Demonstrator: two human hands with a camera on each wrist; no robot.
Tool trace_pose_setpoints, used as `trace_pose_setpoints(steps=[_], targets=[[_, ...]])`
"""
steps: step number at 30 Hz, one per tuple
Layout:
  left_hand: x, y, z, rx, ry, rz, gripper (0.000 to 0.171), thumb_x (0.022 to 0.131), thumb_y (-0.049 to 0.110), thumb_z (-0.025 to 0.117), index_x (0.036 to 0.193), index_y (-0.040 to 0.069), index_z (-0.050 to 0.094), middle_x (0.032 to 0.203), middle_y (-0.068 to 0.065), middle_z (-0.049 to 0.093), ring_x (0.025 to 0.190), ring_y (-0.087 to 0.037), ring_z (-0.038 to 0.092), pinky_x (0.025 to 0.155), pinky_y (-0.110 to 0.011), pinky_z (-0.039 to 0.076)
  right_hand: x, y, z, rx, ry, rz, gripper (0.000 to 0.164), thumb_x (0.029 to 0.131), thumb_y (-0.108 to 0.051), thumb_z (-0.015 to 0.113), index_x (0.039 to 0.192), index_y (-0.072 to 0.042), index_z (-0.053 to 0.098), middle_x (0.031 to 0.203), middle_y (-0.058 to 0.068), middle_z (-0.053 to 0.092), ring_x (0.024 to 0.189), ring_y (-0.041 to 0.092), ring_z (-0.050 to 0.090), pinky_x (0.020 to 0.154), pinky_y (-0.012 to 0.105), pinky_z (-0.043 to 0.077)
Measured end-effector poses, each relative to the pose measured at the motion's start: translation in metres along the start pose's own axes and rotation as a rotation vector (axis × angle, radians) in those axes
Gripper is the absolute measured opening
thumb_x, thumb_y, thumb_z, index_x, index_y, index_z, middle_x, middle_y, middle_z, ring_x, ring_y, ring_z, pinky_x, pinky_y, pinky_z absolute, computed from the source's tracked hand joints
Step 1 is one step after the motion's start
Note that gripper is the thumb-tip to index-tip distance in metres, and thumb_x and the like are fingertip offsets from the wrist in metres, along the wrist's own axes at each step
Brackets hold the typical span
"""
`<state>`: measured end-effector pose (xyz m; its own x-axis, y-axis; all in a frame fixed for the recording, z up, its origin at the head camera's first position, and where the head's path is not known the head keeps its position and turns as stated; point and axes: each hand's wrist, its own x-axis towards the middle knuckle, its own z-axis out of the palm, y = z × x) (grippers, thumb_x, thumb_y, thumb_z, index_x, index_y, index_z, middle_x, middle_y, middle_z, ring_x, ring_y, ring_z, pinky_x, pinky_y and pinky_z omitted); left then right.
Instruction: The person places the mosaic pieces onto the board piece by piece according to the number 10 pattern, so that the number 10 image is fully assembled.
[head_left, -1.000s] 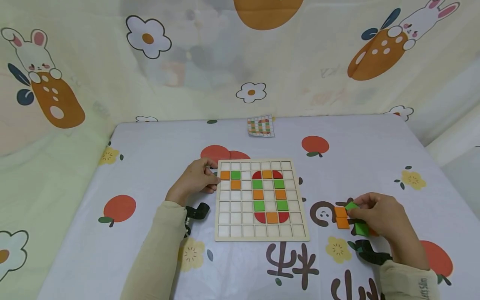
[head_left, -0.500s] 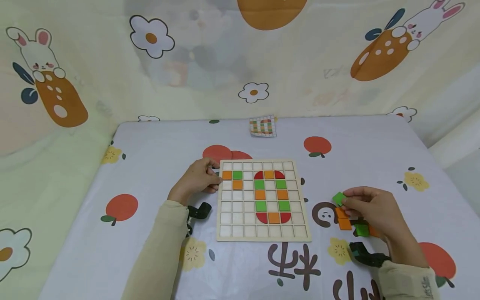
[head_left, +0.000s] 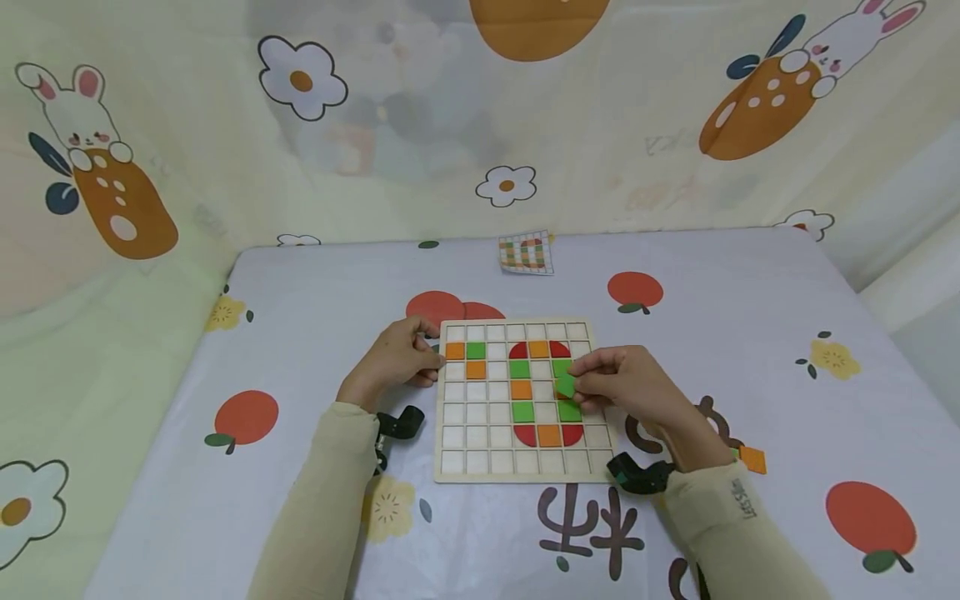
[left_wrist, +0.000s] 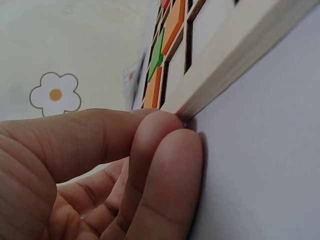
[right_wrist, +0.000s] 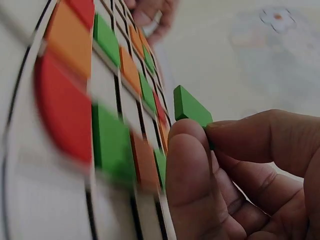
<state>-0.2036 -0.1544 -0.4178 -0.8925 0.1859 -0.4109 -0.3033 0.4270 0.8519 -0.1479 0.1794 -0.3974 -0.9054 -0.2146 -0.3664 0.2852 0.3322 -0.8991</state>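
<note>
A square wooden grid board (head_left: 452, 462) lies on the table, with orange, green and red tiles set in some of its cells. At its left edge my left hand (head_left: 393, 358) grips the frame; the left wrist view shows the fingertips (left_wrist: 177, 155) against the wooden rim. My right hand (head_left: 637, 392) pinches a green square tile (right_wrist: 192, 107) between thumb and finger. It holds this tile above the board's right part, over an orange tile (right_wrist: 144, 162) between two green ones. In the head view the held tile partly covers that orange tile.
A small card (head_left: 526, 253) with a coloured grid pattern lies near the back of the table. A loose orange tile (head_left: 752, 460) lies right of the board, partly behind the right wrist. The printed tablecloth (head_left: 322, 292) meets a patterned curtain (head_left: 420, 200) behind.
My right hand has picked up the green tile from the loose tiles at the right and carried it left over the board. My left hand has stayed at the board's left edge.
</note>
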Motion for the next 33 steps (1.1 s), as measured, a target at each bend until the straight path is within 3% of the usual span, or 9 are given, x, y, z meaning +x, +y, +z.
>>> trace_pose_setpoints(steps=[6,15,22,33], targets=[[0.001,-0.001,0.000,-0.003,-0.006,0.001,0.041,0.093,0.001,0.075,0.129,0.004,0.055,0.093,-0.012,0.061,0.066,-0.017,0.068,0.063,-0.027,0.062,0.027,-0.016,0.034,-0.024,-0.073,0.009,0.020,0.096,-0.006,0.072,0.112,0.007,0.071,0.093,0.014,0.073,0.074,0.019,0.073,0.072,0.029,0.065],[0.002,-0.002,0.000,0.013,0.005,-0.005,0.039,0.094,0.004,0.075,0.129,0.005,0.056,0.094,-0.012,0.061,0.067,-0.017,0.068,0.064,-0.027,0.063,0.046,-0.036,0.068,-0.052,-0.146,0.038,0.011,0.095,0.000,0.069,0.104,0.003,0.075,0.090,0.014,0.073,0.070,0.018,0.071,0.069,0.027,0.064],[0.000,-0.001,-0.001,0.022,0.004,-0.001,0.040,0.094,0.004,0.075,0.129,0.005,0.056,0.093,-0.011,0.061,0.066,-0.017,0.068,0.063,-0.027,0.062,0.052,-0.041,0.081,-0.086,-0.187,0.037,0.011,0.095,-0.002,0.071,0.104,0.003,0.075,0.090,0.013,0.075,0.068,0.017,0.070,0.068,0.028,0.064],[0.003,-0.003,-0.002,0.016,-0.002,0.009,0.041,0.094,0.002,0.075,0.130,0.004,0.055,0.093,-0.011,0.061,0.065,-0.016,0.068,0.061,-0.027,0.062,0.052,-0.042,0.089,-0.134,-0.182,0.022,0.009,0.097,-0.003,0.070,0.102,0.001,0.076,0.085,0.010,0.073,0.069,0.019,0.067,0.067,0.027,0.062]])
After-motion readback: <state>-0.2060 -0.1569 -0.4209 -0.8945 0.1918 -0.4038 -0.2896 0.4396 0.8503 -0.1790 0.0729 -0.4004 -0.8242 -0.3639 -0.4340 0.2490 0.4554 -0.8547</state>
